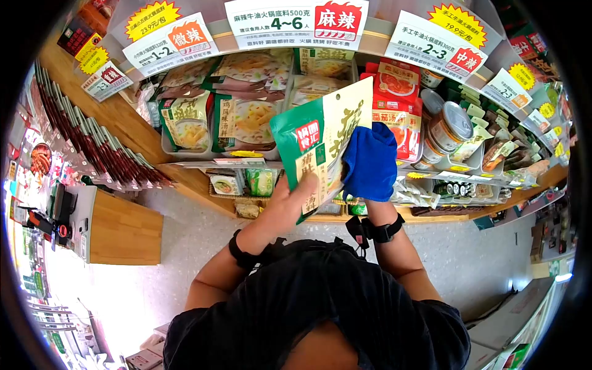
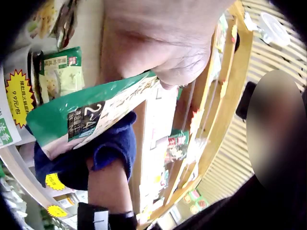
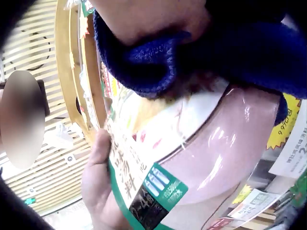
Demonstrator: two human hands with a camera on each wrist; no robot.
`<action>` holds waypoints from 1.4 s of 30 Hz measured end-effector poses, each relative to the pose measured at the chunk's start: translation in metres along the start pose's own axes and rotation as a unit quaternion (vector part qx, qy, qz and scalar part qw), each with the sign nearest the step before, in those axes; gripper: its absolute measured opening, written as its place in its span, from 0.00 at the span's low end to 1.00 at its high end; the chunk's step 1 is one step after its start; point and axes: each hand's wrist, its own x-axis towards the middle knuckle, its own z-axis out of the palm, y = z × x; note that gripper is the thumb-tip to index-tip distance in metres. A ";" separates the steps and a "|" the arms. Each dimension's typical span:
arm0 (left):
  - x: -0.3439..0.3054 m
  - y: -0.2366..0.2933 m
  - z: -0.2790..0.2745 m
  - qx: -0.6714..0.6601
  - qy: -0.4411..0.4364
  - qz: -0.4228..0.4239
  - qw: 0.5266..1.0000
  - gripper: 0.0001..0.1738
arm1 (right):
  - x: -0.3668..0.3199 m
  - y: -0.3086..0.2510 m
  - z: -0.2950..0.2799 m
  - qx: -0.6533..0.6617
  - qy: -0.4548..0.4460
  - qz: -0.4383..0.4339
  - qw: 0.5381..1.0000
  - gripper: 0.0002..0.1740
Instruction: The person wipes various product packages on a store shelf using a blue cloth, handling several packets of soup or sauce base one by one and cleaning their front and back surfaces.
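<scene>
In the head view my left hand (image 1: pixel 290 203) grips a green and cream soup-base pouch (image 1: pixel 306 161) by its lower left side, thumb across the front. The pouch is tilted, its hang-hole corner up to the right. My right hand holds a blue cloth (image 1: pixel 372 163), bunched round it so that the fingers are hidden. The cloth lies against the pouch's right part. In the right wrist view the cloth (image 3: pixel 153 72) overlaps the printed picture, and my left hand (image 3: pixel 100 184) pinches the far edge. The left wrist view shows the pouch (image 2: pixel 91 112) across the cloth.
Ahead, shelf bins hold more pouches (image 1: pixel 253 120), red tomato packets (image 1: pixel 394 105) and round tubs (image 1: pixel 453 120). Large price cards (image 1: pixel 296 24) hang above them. Dark red packets (image 1: pixel 98 129) stand in a row at left. A wooden counter (image 1: pixel 123 228) is behind left.
</scene>
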 end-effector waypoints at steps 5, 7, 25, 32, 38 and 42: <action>0.011 0.002 -0.035 -0.214 0.055 0.005 0.975 0.26 | 0.025 -0.065 -0.028 -0.242 -0.053 -0.126 0.961 0.06; 0.016 0.013 -0.037 -0.281 0.025 0.004 0.959 0.28 | 0.028 -0.085 -0.030 -0.155 -0.044 -0.112 0.981 0.07; 0.032 0.031 -0.030 -0.387 0.007 0.074 0.919 0.32 | 0.014 -0.049 0.032 -0.224 -0.090 -0.195 0.951 0.26; 0.029 0.038 -0.047 -0.462 -0.057 0.041 0.884 0.34 | -0.003 -0.064 -0.002 -0.147 -0.170 -0.120 0.967 0.23; 0.033 0.034 -0.058 -0.473 -0.065 0.011 0.879 0.32 | -0.008 -0.076 -0.024 -0.157 -0.188 -0.117 0.962 0.20; 0.033 0.028 -0.070 -0.321 0.033 0.036 0.946 0.32 | -0.006 -0.082 -0.030 -0.157 -0.171 -0.117 0.966 0.18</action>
